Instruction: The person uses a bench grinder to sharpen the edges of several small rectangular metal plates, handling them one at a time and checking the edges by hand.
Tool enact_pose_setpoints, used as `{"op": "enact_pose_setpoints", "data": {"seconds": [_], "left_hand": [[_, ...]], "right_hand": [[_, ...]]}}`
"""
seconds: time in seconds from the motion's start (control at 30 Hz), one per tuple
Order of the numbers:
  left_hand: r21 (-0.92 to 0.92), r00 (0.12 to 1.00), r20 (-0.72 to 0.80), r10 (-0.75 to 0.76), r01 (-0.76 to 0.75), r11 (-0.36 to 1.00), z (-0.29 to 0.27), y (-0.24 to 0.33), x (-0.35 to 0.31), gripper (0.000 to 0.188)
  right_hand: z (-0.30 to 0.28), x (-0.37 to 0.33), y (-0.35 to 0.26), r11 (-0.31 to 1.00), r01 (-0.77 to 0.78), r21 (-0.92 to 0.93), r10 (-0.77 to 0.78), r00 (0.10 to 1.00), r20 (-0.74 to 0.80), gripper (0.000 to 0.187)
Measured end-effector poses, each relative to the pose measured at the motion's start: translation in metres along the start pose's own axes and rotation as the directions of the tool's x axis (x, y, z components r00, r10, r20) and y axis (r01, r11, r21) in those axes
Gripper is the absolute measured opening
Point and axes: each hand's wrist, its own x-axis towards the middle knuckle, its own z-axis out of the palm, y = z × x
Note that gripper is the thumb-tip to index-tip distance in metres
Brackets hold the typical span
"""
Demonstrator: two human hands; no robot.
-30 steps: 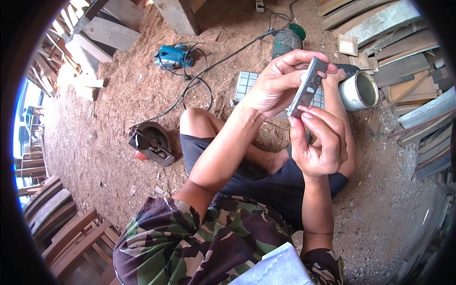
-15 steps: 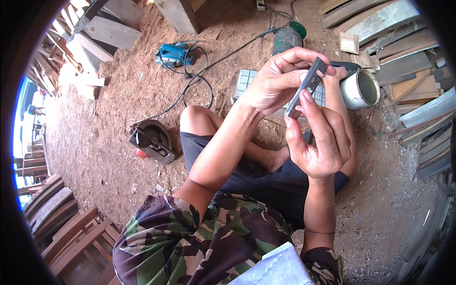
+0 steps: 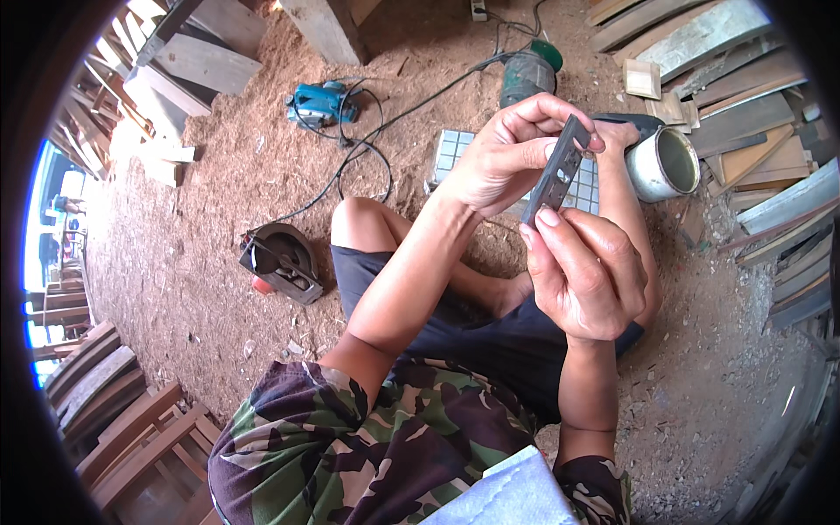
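Observation:
A dark grey flat metal bar [image 3: 556, 175] with small holes and a notch is held up at a slant between my two hands. My left hand [image 3: 500, 162] grips its upper end, thumb along the near side and fingers curled behind. The lower end is pinched by the thumb and fingertips of my right hand [image 3: 591, 273]. The bar's far side is hidden. Below and behind it, a white-tiled block [image 3: 452, 150] rests on the ground, partly covered by my hands.
A blue power planer [image 3: 320, 103] and a dark tool with a round guard [image 3: 284, 256] lie on sawdust, cords looping between. A green-topped container [image 3: 528, 77] and a whitish bucket [image 3: 643, 171] stand ahead. Stacked wooden pieces [image 3: 752, 162] line the right; slatted wood [image 3: 140, 437] lies lower left.
The bar has turned, so its broad face with the holes shows more. My right hand has moved slightly down, its fingers shifting on the lower end. My left hand keeps its grip.

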Motion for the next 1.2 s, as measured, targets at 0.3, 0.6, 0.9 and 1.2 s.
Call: {"op": "enact_pose_setpoints", "data": {"seconds": [0.3, 0.6, 0.9, 1.2], "left_hand": [[-0.179, 0.997, 0.071, 0.004, 0.009, 0.984, -0.002, 0.000, 0.005, 0.065], [-0.033, 1.000, -0.024, 0.020, -0.020, 0.999, 0.001, 0.011, 0.006, 0.080], [-0.017, 0.999, 0.010, 0.039, -0.038, 0.999, 0.002, 0.014, 0.009, 0.079], [-0.027, 0.999, -0.021, 0.030, -0.031, 0.999, -0.005, 0.000, 0.014, 0.071]], "right_hand": [[-0.001, -0.001, 0.002, 0.999, -0.037, 0.032, 0.038, 0.999, -0.033, 0.030], [0.005, -0.014, 0.013, 0.996, -0.064, 0.063, 0.065, 0.998, -0.021, 0.025], [0.005, -0.015, 0.016, 0.995, -0.079, 0.065, 0.080, 0.997, -0.020, 0.027], [0.008, -0.019, 0.027, 0.994, -0.083, 0.070, 0.089, 0.992, -0.092, 0.025]]}}
